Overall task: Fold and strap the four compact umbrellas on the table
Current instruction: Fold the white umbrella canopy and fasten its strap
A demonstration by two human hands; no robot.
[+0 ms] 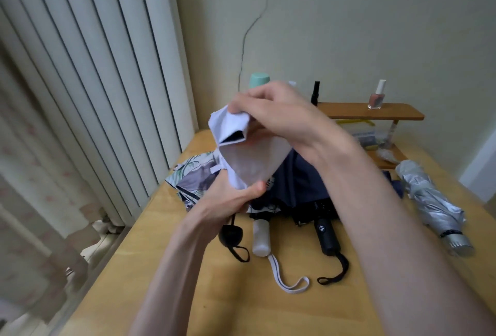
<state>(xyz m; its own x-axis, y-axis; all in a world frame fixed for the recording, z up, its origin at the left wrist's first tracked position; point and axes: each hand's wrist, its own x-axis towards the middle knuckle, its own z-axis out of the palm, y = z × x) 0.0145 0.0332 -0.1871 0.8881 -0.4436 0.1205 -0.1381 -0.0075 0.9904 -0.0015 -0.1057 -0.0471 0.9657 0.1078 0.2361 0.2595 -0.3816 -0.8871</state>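
left hand (230,198) is clutching the pale lilac fabric umbrella (255,158) at 6 o'clock, right hand (271,110) pinching its top fold; if that's loosening, pleats are probably springing open.

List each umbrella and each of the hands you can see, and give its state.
White umbrella: held above the table, canopy loose, strap undone.
Floral umbrella: lying on the table, canopy loose.
Navy umbrella: lying on the table, canopy loose.
Silver umbrella: lying on the table, canopy rolled up.
Left hand: grips the white umbrella's lower end.
Right hand: pinches its top fabric.
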